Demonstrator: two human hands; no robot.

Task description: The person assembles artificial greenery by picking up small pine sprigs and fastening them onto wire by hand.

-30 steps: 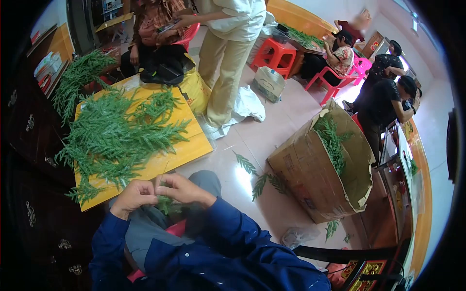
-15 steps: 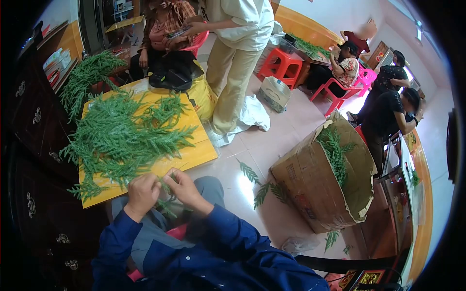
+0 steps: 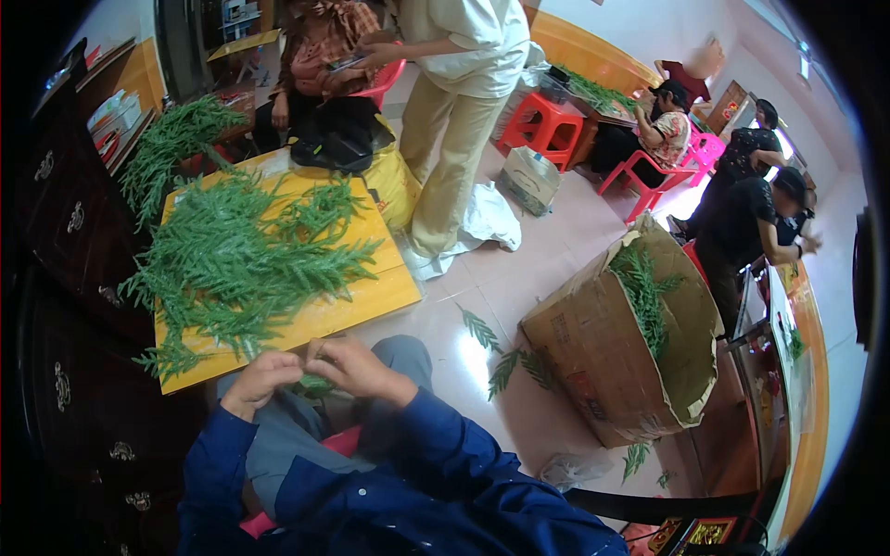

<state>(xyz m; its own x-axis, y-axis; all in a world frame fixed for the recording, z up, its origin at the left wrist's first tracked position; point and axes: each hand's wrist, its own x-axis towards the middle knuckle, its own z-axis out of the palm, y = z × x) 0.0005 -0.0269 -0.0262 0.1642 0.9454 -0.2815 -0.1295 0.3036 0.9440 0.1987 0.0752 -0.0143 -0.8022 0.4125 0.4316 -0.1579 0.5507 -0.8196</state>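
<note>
Though blurry, a leafy green sprig (image 3: 316, 382)

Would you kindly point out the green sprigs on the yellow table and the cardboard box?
Green sprigs (image 3: 227, 246): head view, middle of the pile.
Cardboard box (image 3: 593, 357): head view, outer side wall.

Workroom with piled green sprigs (image 3: 222, 259)

A red stool (image 3: 543, 118) stands near a person (image 3: 464, 111) in cream trousers (image 3: 450, 176) (dark drawers (image 3: 65, 227) line the left side).
</note>
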